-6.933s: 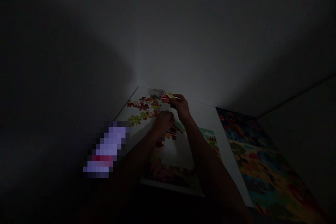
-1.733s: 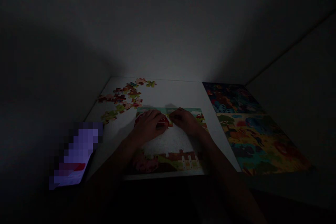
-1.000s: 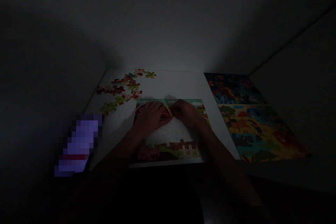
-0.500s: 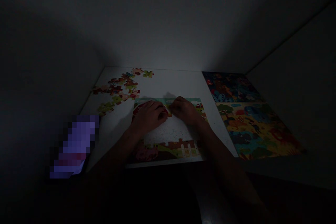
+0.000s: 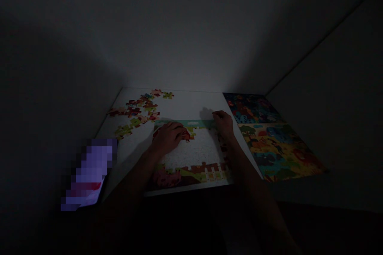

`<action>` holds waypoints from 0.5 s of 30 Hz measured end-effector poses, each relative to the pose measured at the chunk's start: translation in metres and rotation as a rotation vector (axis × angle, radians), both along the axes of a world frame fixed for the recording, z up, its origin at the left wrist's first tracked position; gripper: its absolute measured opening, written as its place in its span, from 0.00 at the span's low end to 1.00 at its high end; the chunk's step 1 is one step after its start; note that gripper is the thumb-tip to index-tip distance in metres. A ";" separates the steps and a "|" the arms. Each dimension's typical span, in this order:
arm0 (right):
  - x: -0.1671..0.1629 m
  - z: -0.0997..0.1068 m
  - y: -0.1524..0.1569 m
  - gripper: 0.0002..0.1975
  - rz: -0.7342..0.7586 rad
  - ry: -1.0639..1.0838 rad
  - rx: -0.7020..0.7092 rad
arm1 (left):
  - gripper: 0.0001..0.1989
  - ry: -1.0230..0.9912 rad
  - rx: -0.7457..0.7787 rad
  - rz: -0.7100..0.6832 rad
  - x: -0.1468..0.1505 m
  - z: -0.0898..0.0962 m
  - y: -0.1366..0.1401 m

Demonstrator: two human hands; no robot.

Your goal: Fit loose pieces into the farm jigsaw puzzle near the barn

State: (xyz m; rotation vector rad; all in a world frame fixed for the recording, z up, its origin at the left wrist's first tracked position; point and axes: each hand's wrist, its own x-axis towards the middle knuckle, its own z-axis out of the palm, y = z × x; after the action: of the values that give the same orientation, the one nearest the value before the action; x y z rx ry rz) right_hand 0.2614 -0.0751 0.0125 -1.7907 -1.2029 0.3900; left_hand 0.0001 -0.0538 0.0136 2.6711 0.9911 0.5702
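A partly built jigsaw puzzle (image 5: 194,155) lies on the white table (image 5: 185,103). It has a green top edge, a red barn at the upper left, a fence along the bottom and a bare white middle. My left hand (image 5: 168,135) rests palm down on the barn part and holds nothing. My right hand (image 5: 223,121) sits curled at the puzzle's upper right corner and touches its edge. The dark hides whether a piece is in its fingers.
Several loose puzzle pieces (image 5: 139,110) are scattered at the table's far left. A colourful printed sheet (image 5: 272,143) lies to the right of the puzzle. A glowing blurred object (image 5: 89,173) lies at the near left. Walls close off the back and right.
My right hand has left the spot next to my left hand and moved right to the puzzle's upper right corner. My left hand stays on the barn part.
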 end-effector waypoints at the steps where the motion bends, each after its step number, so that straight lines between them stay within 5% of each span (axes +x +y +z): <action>1: 0.002 -0.003 0.001 0.16 0.001 0.010 -0.011 | 0.14 -0.009 0.002 -0.005 0.000 0.000 0.000; 15: 0.004 -0.020 0.005 0.17 0.022 -0.181 -0.114 | 0.10 -0.052 0.023 -0.020 -0.001 -0.003 -0.006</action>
State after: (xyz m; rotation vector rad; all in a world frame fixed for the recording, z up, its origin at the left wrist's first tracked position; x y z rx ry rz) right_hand 0.2651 -0.0700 -0.0078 -1.9451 -1.3496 0.3199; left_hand -0.0004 -0.0595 0.0110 2.6687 0.9478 0.6472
